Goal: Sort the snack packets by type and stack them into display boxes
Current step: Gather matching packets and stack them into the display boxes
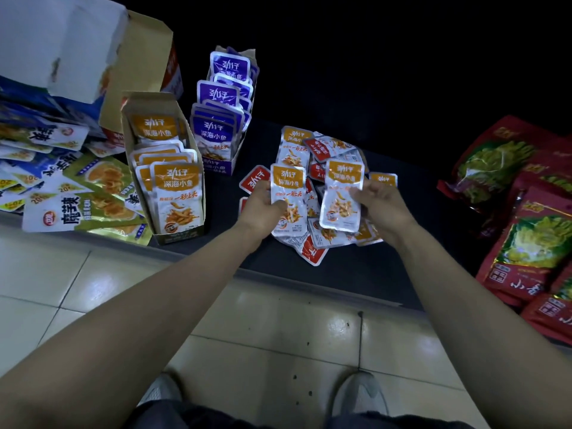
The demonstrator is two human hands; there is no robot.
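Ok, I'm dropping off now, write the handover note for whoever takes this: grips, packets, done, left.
Now: left grip holds one orange packet, right grip holds a second orange packet, both above the loose pile.
Done: orange box and purple box stand left of the pile, each holding packets of its own colour.
Left: held packets into the orange box, then sort the pile's orange and red packets.

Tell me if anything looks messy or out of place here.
The loose pile is a jumble: orange packets and red packets mixed, several tilted or upside down. The orange box and purple box look neatly filled.
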